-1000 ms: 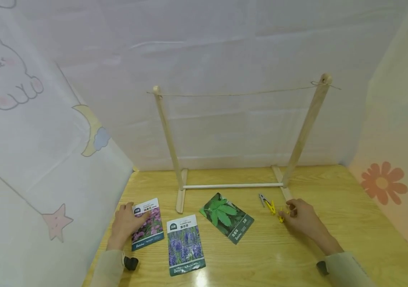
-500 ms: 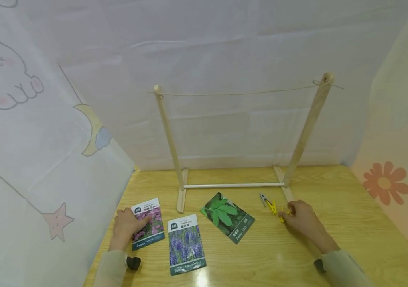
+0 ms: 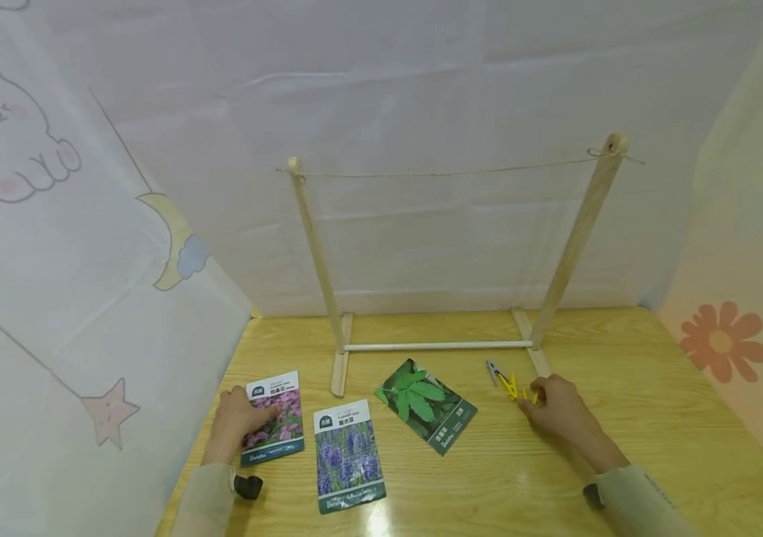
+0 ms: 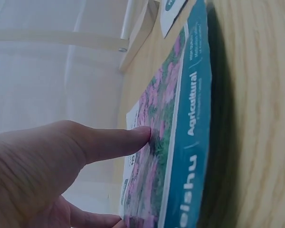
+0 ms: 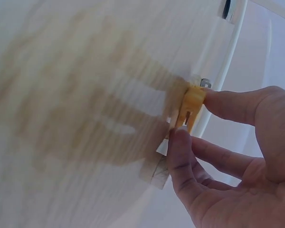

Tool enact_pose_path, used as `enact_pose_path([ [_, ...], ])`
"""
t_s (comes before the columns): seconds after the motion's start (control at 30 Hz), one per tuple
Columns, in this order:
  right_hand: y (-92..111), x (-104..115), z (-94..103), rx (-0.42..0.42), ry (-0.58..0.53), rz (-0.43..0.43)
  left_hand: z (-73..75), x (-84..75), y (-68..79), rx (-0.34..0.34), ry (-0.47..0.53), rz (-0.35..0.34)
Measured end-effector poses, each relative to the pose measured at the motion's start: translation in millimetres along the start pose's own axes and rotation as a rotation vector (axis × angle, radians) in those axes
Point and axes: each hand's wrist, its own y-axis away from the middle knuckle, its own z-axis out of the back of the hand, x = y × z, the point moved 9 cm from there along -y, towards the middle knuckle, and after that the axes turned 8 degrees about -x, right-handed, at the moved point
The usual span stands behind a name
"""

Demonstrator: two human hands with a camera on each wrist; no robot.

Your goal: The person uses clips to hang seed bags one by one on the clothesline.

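At the left of the table, my left hand [image 3: 230, 424] pinches the left edge of a pink-flower seed packet [image 3: 283, 418]. The thumb lies on its printed front, and a shadow shows under the packet's near edge [image 4: 199, 104]. My right hand [image 3: 565, 412] pinches a yellow clothespin [image 5: 192, 105] between thumb and fingers, just over the table. Beside it lie another yellow clothespin [image 3: 508, 385] and a grey one [image 3: 491, 372]. Between the hands are a purple-flower seed packet [image 3: 349, 456] and a green-leaf seed packet [image 3: 426, 407], both flat.
Behind the packets stands a wooden frame [image 3: 579, 237] with two posts, a white lower bar [image 3: 436, 346] and a thin string [image 3: 444, 174] tied between the post tops. Printed cloth [image 3: 421, 246] hangs around the wooden table [image 3: 475, 492] at the back and sides.
The near edge of the pink-flower packet has shifted slightly left in my left hand. In my right hand the yellow clothespin has turned and moved slightly up and right.
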Motion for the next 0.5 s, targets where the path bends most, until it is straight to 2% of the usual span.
enact_pose_path([
  [0.33,-4,1,-8.2,0.043,0.046,0.005,4.9,8.0,-2.0,0.030,0.124,0.025],
  [0.5,-5,-1,-11.9,0.057,0.069,0.002,6.6,11.3,-7.2,0.017,0.129,0.014],
])
